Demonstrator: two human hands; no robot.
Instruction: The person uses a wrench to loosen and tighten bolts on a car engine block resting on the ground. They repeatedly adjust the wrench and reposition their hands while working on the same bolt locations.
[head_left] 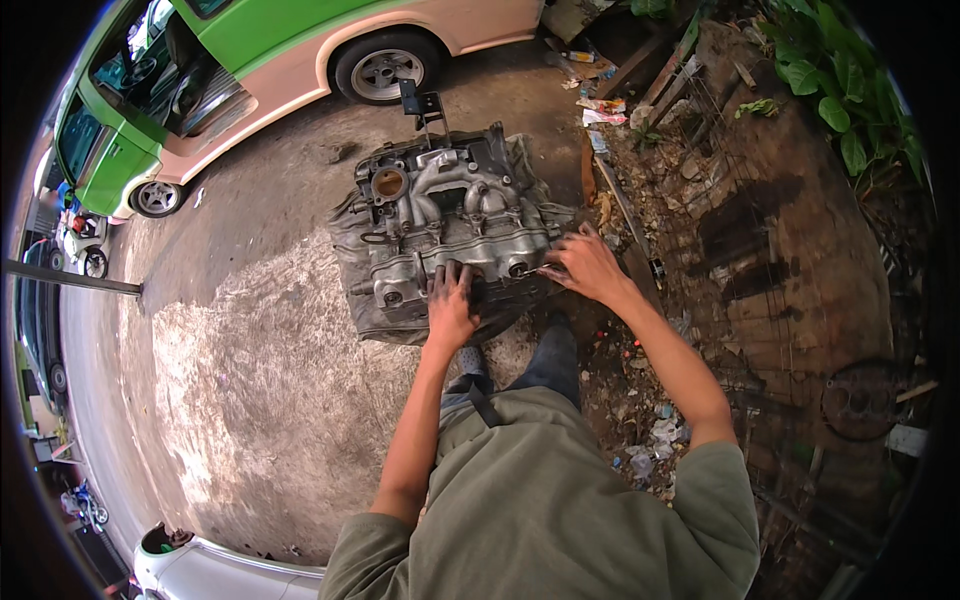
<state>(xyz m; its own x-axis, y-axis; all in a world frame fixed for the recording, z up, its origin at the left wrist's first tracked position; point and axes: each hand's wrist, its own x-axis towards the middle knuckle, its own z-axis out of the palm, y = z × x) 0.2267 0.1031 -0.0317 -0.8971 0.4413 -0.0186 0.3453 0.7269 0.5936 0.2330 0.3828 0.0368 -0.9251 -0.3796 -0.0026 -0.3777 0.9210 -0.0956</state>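
Observation:
A grimy grey engine, with curved metal intake pipes on top, sits in front of me on a dark crumpled cloth. My left hand lies on the near edge of its long metal cover, fingers stretched forward and blackened with grease. At the cover's right end, my right hand is closed in a pinch on a thin metal piece. That piece points toward a dark round opening; whether it touches the rim is too small to tell.
A green and pink van with an open doorway stands beyond the engine. Litter and scrap wood line the right side, beside leafy plants. Behind me at the lower left is a silver car. A pole crosses the left edge.

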